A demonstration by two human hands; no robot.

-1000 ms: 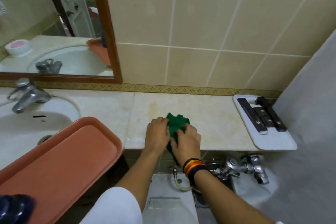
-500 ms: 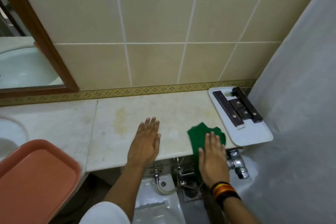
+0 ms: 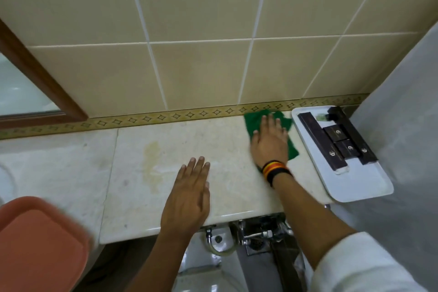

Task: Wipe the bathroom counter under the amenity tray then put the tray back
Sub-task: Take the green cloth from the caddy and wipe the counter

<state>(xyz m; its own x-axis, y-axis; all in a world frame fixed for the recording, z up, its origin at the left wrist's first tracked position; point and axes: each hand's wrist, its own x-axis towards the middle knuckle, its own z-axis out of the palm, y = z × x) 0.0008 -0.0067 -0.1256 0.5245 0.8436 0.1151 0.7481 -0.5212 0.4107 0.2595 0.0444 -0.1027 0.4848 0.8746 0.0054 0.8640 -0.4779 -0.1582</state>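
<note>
My right hand lies flat on a green cloth and presses it to the pale marble counter, close to the back wall. Just right of the cloth, a white amenity tray holds several dark boxes and overhangs the counter's right end. My left hand rests palm down on the counter near its front edge, fingers apart, holding nothing. A yellowish stain marks the counter to the left of that hand.
A large salmon-coloured tray sits at the lower left. A wood-framed mirror hangs at the left. Chrome pipes and valves sit under the counter's front edge. A grey curtain closes off the right side.
My right hand has pushed the green cloth from the front edge back to the wall, beside the white tray. My left hand stays flat on the counter. The view has swung right.
</note>
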